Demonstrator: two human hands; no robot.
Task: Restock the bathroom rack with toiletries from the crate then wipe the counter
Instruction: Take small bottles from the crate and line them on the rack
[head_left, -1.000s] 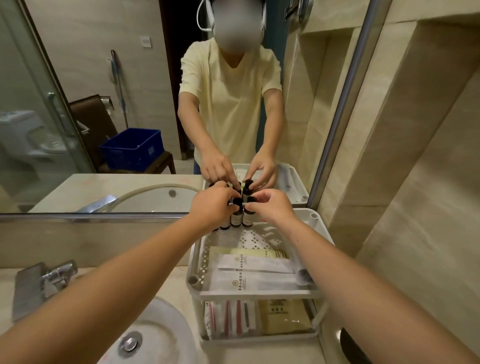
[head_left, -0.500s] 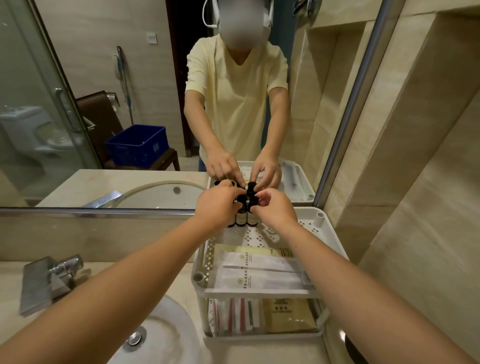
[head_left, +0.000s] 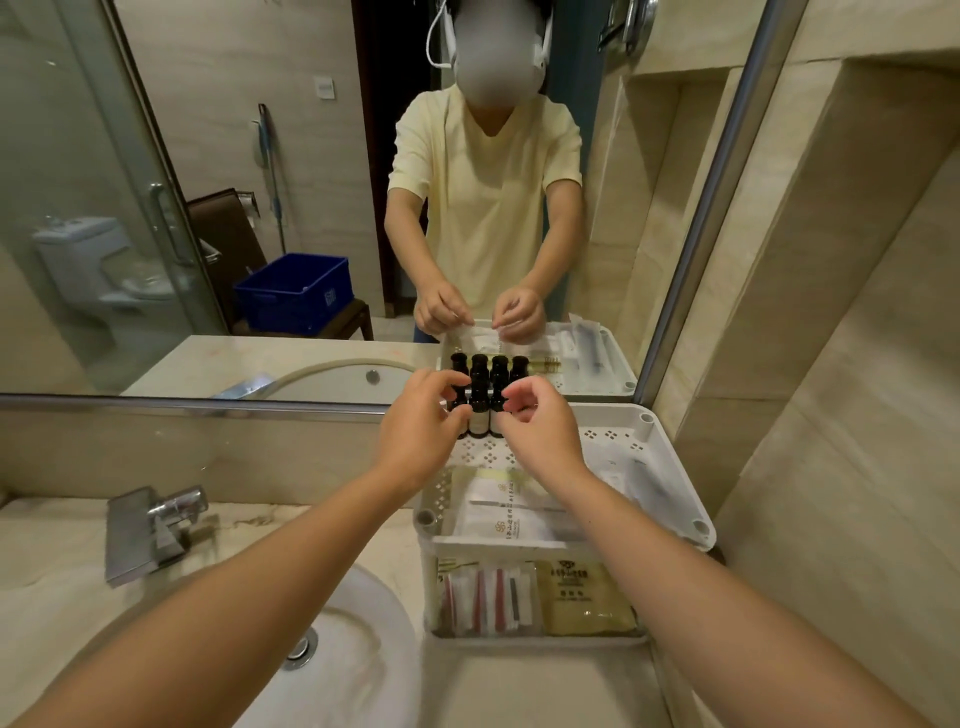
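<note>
1. Bottles (head_left: 479, 415): small, dark, black caps. They stand upright in a tight cluster at the back of the rack's (head_left: 670, 467) top tier, right against the mirror (head_left: 208, 208). Long axis vertical.
2. They're straight ahead, btwn my two hands, just past the fingertips. L hand (head_left: 421, 426) is at the cluster's left side, R hand (head_left: 543, 436) at its right. Both are about equally near.
3. L hand: fingers curled, tips overlapping the leftmost cap from my view. Can't tell if they touch or pinch it.
4. R hand: fingers loosely curled, thumb and index apart, nothing in them. Tips are just beside the right-hand bottle.
5. My guess: the cluster is set, and the next move is drawing back twd me. Hands shld lift clear of the caps so nothing topples.
6. Writing: bottle labels are pale, print too small to read. White packets (head_left: 498, 519) in front on the same tier carry a round logo + a line of characters, not legible. Lower tier: tan sachet (head_left: 584, 597) w/ dark emblem and print, unreadable. Striped sachets (head_left: 488, 595) sit beside it, no text I can make out.
7. Blue crate (head_left: 296, 293) shows in the mirror, on a chair behind me; the white mark on its side is unreadable. Counter (head_left: 52, 571) still to wipe, I reckon.
</note>
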